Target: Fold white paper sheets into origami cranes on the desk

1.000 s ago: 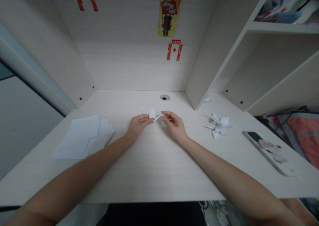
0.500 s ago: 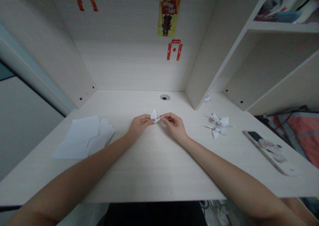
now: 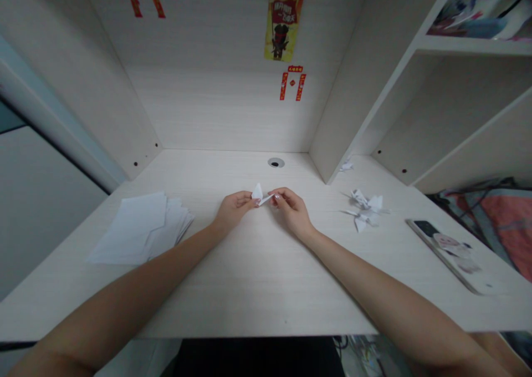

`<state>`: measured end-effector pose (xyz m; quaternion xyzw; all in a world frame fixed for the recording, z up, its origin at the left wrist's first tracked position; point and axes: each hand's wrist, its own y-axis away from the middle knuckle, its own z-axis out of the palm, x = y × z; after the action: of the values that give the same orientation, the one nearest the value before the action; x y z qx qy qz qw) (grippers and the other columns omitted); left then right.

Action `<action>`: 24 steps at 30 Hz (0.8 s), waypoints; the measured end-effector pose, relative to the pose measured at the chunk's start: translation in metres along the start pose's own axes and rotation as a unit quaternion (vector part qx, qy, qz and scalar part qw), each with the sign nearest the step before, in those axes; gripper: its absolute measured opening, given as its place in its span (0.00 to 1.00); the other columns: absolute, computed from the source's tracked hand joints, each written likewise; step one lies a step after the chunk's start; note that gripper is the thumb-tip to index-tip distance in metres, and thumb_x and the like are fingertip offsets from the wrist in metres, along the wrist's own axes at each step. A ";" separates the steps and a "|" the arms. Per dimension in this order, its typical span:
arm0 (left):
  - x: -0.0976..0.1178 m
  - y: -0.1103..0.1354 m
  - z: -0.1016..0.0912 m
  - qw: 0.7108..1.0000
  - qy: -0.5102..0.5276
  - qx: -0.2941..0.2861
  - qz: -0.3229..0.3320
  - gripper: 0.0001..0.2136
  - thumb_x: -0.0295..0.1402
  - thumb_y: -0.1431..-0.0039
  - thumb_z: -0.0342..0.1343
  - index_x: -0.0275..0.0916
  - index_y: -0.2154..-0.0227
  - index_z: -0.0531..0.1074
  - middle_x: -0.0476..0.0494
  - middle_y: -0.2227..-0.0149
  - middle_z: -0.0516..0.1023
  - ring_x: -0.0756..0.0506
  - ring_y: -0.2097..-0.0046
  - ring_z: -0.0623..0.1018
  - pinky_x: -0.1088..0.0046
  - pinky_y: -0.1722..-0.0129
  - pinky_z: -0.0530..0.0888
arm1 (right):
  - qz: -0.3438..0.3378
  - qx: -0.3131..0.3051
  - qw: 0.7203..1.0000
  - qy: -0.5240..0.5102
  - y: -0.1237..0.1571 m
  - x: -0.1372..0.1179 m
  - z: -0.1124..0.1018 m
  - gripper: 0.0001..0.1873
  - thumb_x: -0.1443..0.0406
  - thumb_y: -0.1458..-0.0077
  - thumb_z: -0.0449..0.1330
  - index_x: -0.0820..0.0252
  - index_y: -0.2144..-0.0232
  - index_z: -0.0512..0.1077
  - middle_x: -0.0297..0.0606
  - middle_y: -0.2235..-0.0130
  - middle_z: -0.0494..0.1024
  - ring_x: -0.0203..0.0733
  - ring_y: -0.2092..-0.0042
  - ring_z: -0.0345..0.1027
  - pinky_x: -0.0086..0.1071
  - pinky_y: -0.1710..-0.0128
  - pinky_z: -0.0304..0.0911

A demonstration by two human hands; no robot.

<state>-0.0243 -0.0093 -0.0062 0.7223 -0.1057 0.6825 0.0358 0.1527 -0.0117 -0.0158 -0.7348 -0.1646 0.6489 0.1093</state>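
Observation:
A small white folded paper figure [image 3: 257, 192] is held above the middle of the desk, one pointed flap standing up and a narrow strip reaching to the right. My left hand [image 3: 235, 209] pinches its body between thumb and fingers. The tip of the narrow strip is pinched by my right hand [image 3: 292, 209], its fingers curled. Off to the right lie several folded paper cranes [image 3: 363, 202], partly overlapping. A stack of white paper sheets [image 3: 139, 227] rests on the left side.
A phone [image 3: 449, 252] lies at the right of the desk [image 3: 249, 294]. Behind the hands is a round cable hole [image 3: 276, 163]. An upright divider [image 3: 338, 105] stands at the back right, with another white paper piece [image 3: 346, 166] beside its foot. Fabric [image 3: 494, 216] sits at the far right.
The fingers of my right hand have shifted slightly along the narrow paper strip, and more of it shows. My left hand keeps its hold; the view has moved very slightly.

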 end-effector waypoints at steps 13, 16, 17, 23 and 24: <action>0.001 0.000 0.002 0.999 0.027 -0.004 -0.020 0.16 0.42 0.58 0.62 0.35 0.69 0.74 0.43 0.68 0.80 0.45 0.64 0.78 0.67 0.57 0.71 | -0.022 0.026 0.998 0.057 -0.002 -0.003 -0.002 0.11 0.58 0.48 0.56 0.57 0.71 0.74 0.35 0.69 0.76 0.40 0.65 0.67 0.33 0.63 0.60; -0.001 -0.001 0.002 0.999 0.025 -0.010 -0.019 0.17 0.42 0.58 0.62 0.35 0.69 0.74 0.43 0.68 0.80 0.45 0.64 0.78 0.66 0.56 0.71 | -0.028 0.026 0.997 0.069 0.000 -0.003 -0.001 0.12 0.58 0.45 0.53 0.57 0.70 0.72 0.36 0.69 0.75 0.40 0.65 0.66 0.33 0.64 0.61; -0.001 -0.001 0.002 0.999 0.024 -0.013 -0.017 0.17 0.42 0.58 0.62 0.35 0.69 0.74 0.43 0.68 0.80 0.45 0.64 0.77 0.66 0.56 0.71 | -0.030 0.029 0.996 0.075 0.001 -0.003 -0.001 0.12 0.58 0.44 0.51 0.57 0.70 0.72 0.36 0.70 0.74 0.40 0.66 0.66 0.33 0.64 0.61; 0.003 0.001 0.003 1.000 0.025 -0.005 -0.018 0.14 0.40 0.57 0.62 0.35 0.70 0.74 0.44 0.69 0.79 0.46 0.66 0.78 0.68 0.57 0.71 | -0.039 0.041 0.994 0.089 0.001 0.000 -0.001 0.15 0.58 0.41 0.47 0.56 0.68 0.72 0.36 0.71 0.72 0.39 0.67 0.65 0.33 0.64 0.60; 0.005 0.001 0.003 0.999 0.025 0.003 -0.021 0.13 0.40 0.57 0.62 0.35 0.71 0.74 0.44 0.70 0.79 0.46 0.66 0.78 0.68 0.58 0.71 | -0.036 0.048 0.995 0.083 0.000 0.000 -0.002 0.16 0.57 0.41 0.47 0.57 0.67 0.72 0.36 0.71 0.72 0.39 0.67 0.65 0.33 0.64 0.61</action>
<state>-0.0211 -0.0117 -0.0020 0.7070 -0.0876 0.7000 0.0506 0.1549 -0.0114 -0.0155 -0.7733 -0.1505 0.5887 0.1809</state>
